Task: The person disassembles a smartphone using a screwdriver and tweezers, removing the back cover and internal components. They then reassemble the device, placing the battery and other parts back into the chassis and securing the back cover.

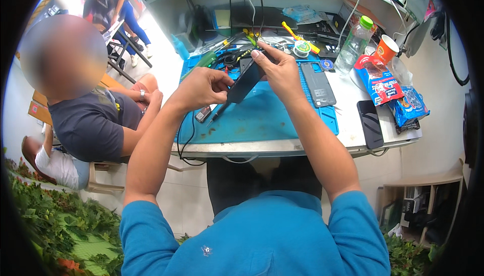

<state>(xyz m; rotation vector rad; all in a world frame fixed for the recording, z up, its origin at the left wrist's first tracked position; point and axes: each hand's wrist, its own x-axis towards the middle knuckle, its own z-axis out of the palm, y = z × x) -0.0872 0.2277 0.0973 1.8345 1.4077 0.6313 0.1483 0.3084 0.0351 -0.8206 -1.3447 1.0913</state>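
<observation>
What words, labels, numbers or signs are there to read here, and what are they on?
I won't copy wording, but these carry print:
Red packet: light lettering.
Blue packet: light lettering.
Orange cup: small mark, too small to read.
White spool: round label, too blurred to read.
Blue shirt: small white emblem, no readable words.
Dark flat panel at the right hand: no readable text on the side shown.
</observation>
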